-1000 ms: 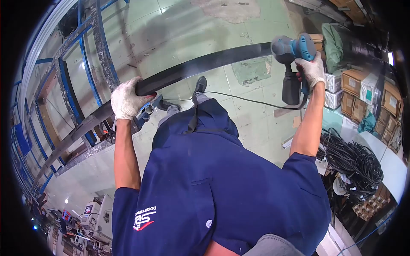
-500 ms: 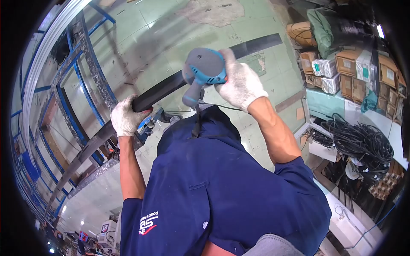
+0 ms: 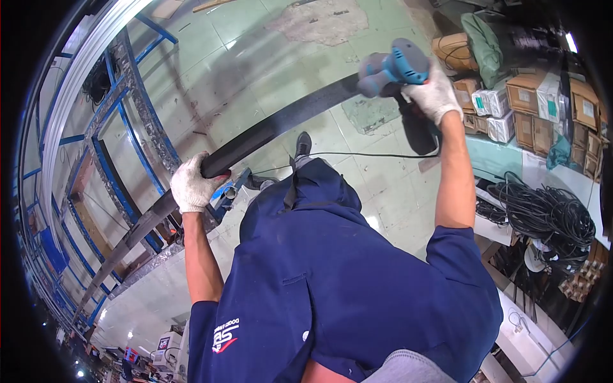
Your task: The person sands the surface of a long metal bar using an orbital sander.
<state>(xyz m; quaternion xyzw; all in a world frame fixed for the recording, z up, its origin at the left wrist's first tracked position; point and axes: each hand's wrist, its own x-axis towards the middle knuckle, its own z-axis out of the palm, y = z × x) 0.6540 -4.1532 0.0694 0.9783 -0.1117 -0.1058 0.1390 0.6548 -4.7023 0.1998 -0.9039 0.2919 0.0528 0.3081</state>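
A long dark flat bar (image 3: 274, 124) runs diagonally across the view, from the lower left to the upper middle. My left hand (image 3: 194, 184), in a white knitted glove, is wrapped round it near the blue frame. At the upper right my right hand (image 3: 437, 96), gloved alike, grips a teal and grey power sander (image 3: 402, 66). The sander overlaps the bar's far end in this view. A black dust bag (image 3: 418, 127) hangs from the sander, and a black cord (image 3: 370, 154) trails across the floor.
Blue metal racking (image 3: 131, 131) stands along the left. On the right are stacked cardboard boxes (image 3: 523, 96) and a big coil of black cable (image 3: 549, 217). Below the bar a dark shoe (image 3: 303, 144) stands on the pale green tiled floor (image 3: 255, 64).
My right hand has carried the sander to the right and upward along the bar, toward its far end. The sander has turned, bringing its dust bag into sight. My left hand stays on the bar.
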